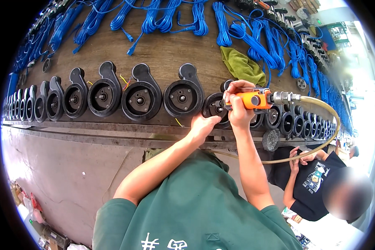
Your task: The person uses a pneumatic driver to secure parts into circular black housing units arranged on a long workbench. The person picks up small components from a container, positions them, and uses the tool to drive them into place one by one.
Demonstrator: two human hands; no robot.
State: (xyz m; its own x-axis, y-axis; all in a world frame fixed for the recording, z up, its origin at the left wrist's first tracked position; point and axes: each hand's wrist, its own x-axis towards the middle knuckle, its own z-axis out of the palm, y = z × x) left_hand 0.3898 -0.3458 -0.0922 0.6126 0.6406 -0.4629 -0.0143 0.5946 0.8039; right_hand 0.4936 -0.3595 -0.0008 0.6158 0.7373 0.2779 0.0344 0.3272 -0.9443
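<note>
My right hand (238,106) grips an orange air tool (254,100) whose tip is pressed against a black round pump housing (213,107) on the bench. A metal fitting and a tan hose (321,108) lead off the tool to the right. My left hand (203,126) rests against the lower edge of that same housing, steadying it. A long row of similar black housings (139,98) lies along the bench front, to the left and right of the one under the tool.
Bundles of blue cable (162,16) cover the back of the brown bench (166,50). A green rag (242,66) lies behind the tool. Another person in a black shirt (316,183) sits at lower right. A metal rail (91,129) edges the bench; concrete floor lies below.
</note>
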